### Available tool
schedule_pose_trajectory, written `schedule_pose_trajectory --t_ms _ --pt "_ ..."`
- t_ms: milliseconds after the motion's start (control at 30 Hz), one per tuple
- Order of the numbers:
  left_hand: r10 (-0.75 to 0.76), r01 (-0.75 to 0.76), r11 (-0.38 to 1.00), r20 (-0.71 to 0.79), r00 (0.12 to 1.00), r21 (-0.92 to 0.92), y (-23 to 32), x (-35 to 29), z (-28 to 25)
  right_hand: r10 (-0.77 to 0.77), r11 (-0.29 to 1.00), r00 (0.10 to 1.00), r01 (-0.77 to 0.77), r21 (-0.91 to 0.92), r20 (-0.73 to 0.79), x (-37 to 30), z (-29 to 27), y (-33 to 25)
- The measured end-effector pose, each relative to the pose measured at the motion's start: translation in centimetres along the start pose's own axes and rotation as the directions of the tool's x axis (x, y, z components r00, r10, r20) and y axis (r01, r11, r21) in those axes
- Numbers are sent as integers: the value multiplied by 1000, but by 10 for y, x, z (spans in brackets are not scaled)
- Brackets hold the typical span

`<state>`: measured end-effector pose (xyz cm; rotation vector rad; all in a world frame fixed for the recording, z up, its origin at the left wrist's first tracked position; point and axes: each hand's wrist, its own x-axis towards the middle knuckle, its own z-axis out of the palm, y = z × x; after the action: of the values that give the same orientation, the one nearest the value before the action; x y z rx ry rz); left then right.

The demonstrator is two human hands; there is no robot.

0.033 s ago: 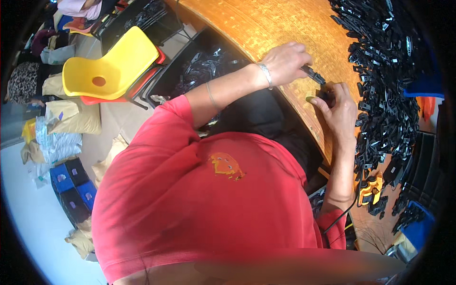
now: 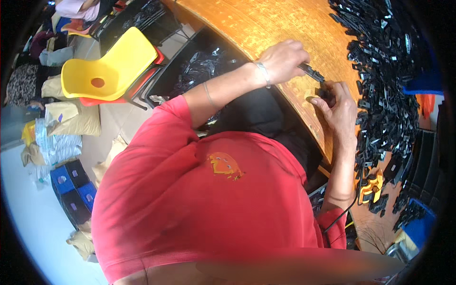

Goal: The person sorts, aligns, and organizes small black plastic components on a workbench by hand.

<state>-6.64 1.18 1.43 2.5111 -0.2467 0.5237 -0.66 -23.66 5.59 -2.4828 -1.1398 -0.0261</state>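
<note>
Hardly any change since earlier frame. Left hand [image 2: 285, 61] still pinching black plastic clip [image 2: 312, 72] over wooden table [image 2: 266, 23]; right hand [image 2: 341, 110] same spot, fingers curled at clip's far end, can't tell if gripping.

Left hand [image 2: 286, 61] holds black part [image 2: 312, 72] above bench [image 2: 266, 26], near its front edge. Right hand [image 2: 341, 108] curled at part's other end; grip unclear. Black pile [image 2: 387, 90] along bench's right edge.

Wooden tabletop [image 2: 266, 21], top centre: bare, passable beyond the left hand [image 2: 286, 61]. Black parts heap [image 2: 384, 80], upper right: barrier beside right hand [image 2: 339, 107].
</note>
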Motion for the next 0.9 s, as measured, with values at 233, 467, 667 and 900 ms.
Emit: schedule_pose_trajectory --t_ms 233,467,667,900 --pt "26 -26 998 -8 1000 65 -12 -2 -1 -56 992 997 61 107 -52 1 12 16" --pt "40 -40 998 -6 999 44 -7 4 3 3 996 975 17 86 -220 14 19 13" --pt "55 -57 998 -47 997 -27 -6 5 7 -1 996 974 20 84 -227 21 22 20" --pt "18 -20 999 -43 999 -40 -2 14 9 -178 984 947 171 -50 -268 54 41 13"
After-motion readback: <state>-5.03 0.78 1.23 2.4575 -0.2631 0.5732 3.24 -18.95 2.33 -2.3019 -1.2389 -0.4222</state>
